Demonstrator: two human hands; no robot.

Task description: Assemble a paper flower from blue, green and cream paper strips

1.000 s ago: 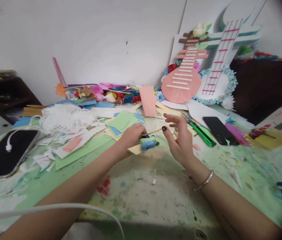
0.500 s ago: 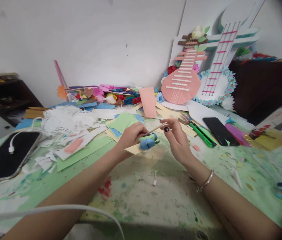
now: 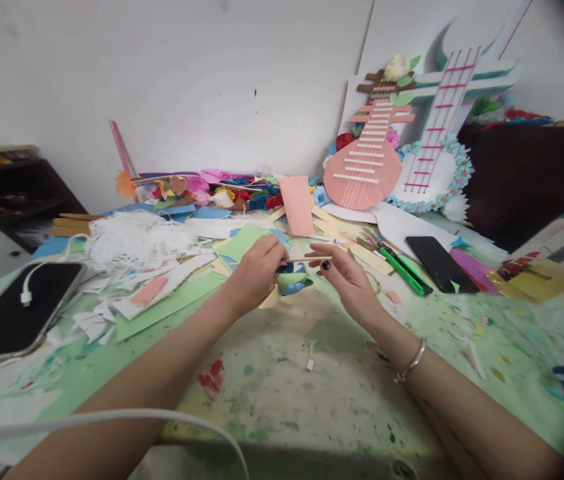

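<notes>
- Left hand [image 3: 259, 272]: grip closed on a blue-and-green paper piece [image 3: 292, 283], held over the counter [image 3: 272, 393]; a thin stick [image 3: 305, 259] extends from this hand.
- Right hand [image 3: 352, 283]: thumb and fingers lie about the stick's far end; whether they pinch it cannot be told.
- Done: the piece is curled; the pink paper lute [image 3: 362, 177] leans at the wall, strings fitted.
- Outstanding, in this inspector's judgement: shaping appears unfinished; the piece is not mounted; loose green sheets [image 3: 248, 238] lie behind.
</notes>
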